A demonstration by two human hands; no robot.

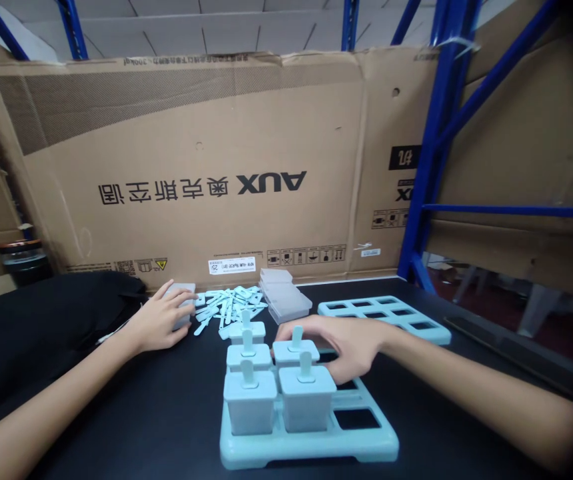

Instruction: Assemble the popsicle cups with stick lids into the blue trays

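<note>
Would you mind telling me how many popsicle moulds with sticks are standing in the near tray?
5 show in the near tray: two in front, two behind them, one at the back left. The right hand may hide another.

Head view looks forward and down, close over the black table [166,413].

L hand [160,321] flat, fingers fwd; R hand [342,345] palm-down, fingers curled, both forearms outstretched.

Upside-down "AUX" on big cardboard box [206,153], "25" on its white label [231,265]
</note>
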